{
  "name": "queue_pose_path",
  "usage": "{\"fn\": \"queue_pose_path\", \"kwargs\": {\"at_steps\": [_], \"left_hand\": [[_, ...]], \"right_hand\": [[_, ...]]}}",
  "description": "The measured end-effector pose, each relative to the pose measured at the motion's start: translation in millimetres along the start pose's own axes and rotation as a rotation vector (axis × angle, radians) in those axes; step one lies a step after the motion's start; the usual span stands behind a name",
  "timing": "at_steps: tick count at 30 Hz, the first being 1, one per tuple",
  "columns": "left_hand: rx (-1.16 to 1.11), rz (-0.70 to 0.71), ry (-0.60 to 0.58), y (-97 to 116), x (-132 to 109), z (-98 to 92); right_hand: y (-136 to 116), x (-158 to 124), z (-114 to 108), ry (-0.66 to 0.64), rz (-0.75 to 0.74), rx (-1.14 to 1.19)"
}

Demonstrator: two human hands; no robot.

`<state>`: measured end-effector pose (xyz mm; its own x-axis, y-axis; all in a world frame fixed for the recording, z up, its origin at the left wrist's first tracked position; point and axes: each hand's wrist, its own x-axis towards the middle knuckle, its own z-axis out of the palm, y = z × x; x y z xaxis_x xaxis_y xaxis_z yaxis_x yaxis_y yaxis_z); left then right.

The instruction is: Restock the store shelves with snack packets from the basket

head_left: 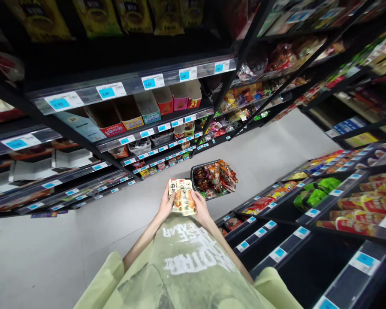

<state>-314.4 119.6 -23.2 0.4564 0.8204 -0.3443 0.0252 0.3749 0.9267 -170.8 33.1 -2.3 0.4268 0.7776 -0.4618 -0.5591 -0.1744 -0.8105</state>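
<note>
In front of my chest, my left hand and my right hand hold pale cream snack packets with dark lettering and orange food pictures. They look like two packets, side by side and partly overlapping. The left thumb presses on the left edge, the right thumb on the right edge; the other fingers are hidden behind. Just beyond the packets, a black basket on the floor holds a heap of small dark-red and orange snack packets.
A shelf rack to the left carries open cardboard display boxes and yellow bags. On the right, slanted shelves bear green bags and red-and-yellow packets. Price tags line the shelf edges. Grey floor runs between them.
</note>
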Motion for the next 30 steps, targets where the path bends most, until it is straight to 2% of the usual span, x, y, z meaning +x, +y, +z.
{"fn": "queue_pose_path", "kwargs": {"at_steps": [4, 11, 17, 22, 26, 30], "left_hand": [[-0.003, 0.012, 0.005, 3, -3, 1.3], [-0.089, -0.009, -0.012, 10, -8, 11.9], [0.034, -0.045, -0.097, 20, -15, 19.5], [0.047, 0.013, -0.027, 23, -14, 24.5], [0.033, 0.068, 0.045, 22, -5, 25.8], [0.037, 0.037, 0.012, 26, -2, 25.4]], "right_hand": [[4, -4, 8, 0.032, -0.079, -0.234], [4, -3, 10, 0.086, -0.216, -0.462], [1, -2, 20, 0.077, -0.159, -0.453], [-5, 1, 28, 0.093, -0.213, -0.477], [-15, 5, 33, 0.045, -0.264, -0.459], [-19, 3, 26, -0.017, -0.236, -0.406]]}}
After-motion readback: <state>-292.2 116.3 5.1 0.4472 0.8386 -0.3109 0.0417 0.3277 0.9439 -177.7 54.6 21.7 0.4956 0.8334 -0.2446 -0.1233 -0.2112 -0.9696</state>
